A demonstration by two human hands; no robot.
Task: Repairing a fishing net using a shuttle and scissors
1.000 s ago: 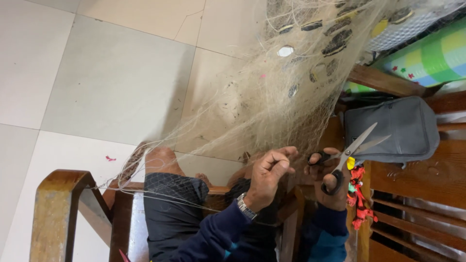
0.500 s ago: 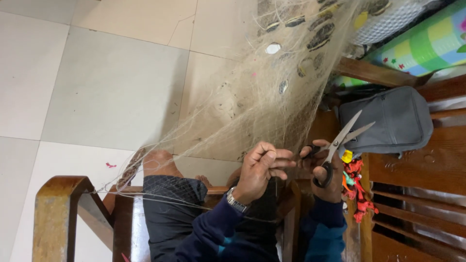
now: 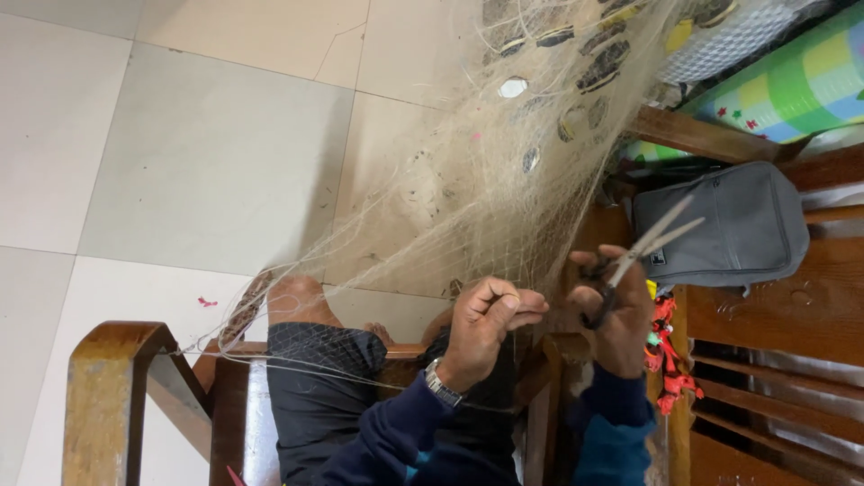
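Observation:
A pale, fine fishing net (image 3: 468, 198) with dark oval floats hangs from the upper right down over my lap. My left hand (image 3: 486, 319), wearing a wristwatch, pinches strands of the net between thumb and fingers. My right hand (image 3: 621, 315) is just to its right and grips metal scissors (image 3: 643, 247) with black handles. The blades are slightly apart and point up and to the right, beside the net's edge. Both arms are in dark blue sleeves.
I sit on a wooden chair with an armrest (image 3: 108, 378) at the lower left. A grey pouch (image 3: 720, 225) lies on wooden furniture at the right, above a red-and-orange bunch (image 3: 666, 351). A colourful rolled mat (image 3: 792, 85) is at the top right. Pale floor tiles (image 3: 180, 153) fill the left.
My left hand's fingers have curled into a tighter pinch on the net. My right hand with the scissors has stayed close beside it, and the view has shifted slightly.

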